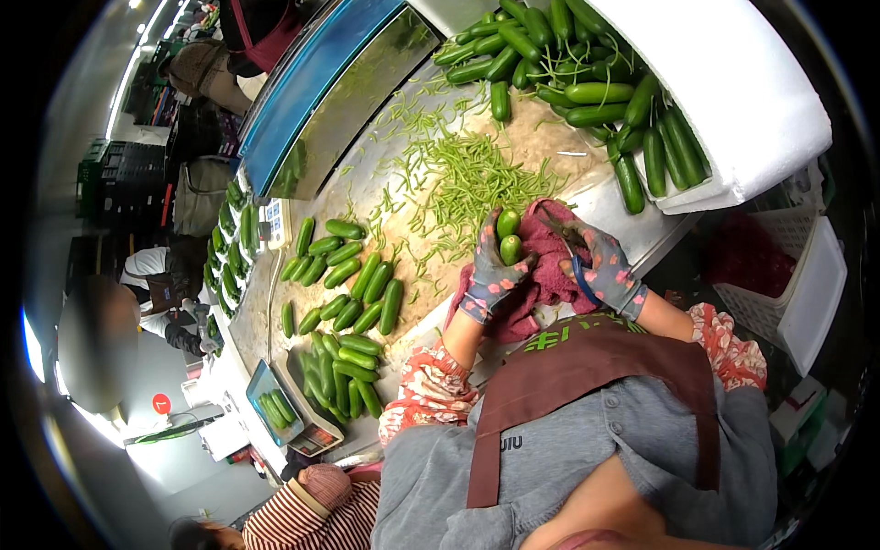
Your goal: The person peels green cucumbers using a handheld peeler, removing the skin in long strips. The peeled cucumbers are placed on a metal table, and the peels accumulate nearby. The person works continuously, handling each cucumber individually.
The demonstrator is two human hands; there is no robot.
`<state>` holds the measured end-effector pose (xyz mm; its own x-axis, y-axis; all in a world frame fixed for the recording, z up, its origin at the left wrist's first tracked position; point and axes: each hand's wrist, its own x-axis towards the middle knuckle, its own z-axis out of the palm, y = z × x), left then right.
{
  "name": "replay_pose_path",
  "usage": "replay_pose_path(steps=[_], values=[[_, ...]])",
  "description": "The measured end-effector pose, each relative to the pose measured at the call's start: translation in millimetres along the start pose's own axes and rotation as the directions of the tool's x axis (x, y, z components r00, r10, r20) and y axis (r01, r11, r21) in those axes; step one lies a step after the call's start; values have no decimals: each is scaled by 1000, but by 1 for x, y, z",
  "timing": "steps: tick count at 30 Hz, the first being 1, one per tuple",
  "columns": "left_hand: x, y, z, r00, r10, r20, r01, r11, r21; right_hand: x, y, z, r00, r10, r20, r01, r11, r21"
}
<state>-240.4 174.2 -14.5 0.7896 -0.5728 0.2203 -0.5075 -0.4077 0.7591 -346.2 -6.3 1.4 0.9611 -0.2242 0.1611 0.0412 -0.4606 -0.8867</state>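
My left hand (489,275), in a grey glove with a pink flower print, holds two small green cucumbers (510,249) side by side with their ends up. My right hand (608,265), gloved alike, grips scissors with a blue handle (584,283); their dark blades point up and left, toward the cucumbers. A dark pink towel (540,275) lies bunched between and beneath both hands at the table edge. Just beyond them spreads a heap of thin cut green stems (467,179) on the wet, soiled table top (405,275).
A white foam box (742,103) lies tipped at the right, cucumbers (598,93) spilling out. Trimmed cucumbers (368,282) lie in groups at the left, near a scale with a screen (275,402). A white basket (763,268) stands below right. Other people are nearby.
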Motion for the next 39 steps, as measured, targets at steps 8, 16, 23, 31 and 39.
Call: replay_pose_path(steps=[8, 16, 23, 31, 39], values=[[-6, -14, -11, 916, -347, 200, 384, 621, -683, -6, 30, 11, 992, 51, 113, -101, 863, 496], [-6, 38, -33, 978, -51, 200, 56, 998, -18, 10, 39, 8, 892, 258, 371, -363, -81, 928], [-13, -18, 9, 967, -210, 146, 207, 978, 37, 21, -42, 19, 977, -155, 147, 78, 900, 429], [20, 22, -46, 982, 119, -147, -87, 974, 208, 26, -7, 5, 956, 294, 14, -223, 692, 686], [50, 36, -50, 767, -625, 146, -169, -416, -894, 31, -7, 6, 999, -32, -38, 42, 954, 298]])
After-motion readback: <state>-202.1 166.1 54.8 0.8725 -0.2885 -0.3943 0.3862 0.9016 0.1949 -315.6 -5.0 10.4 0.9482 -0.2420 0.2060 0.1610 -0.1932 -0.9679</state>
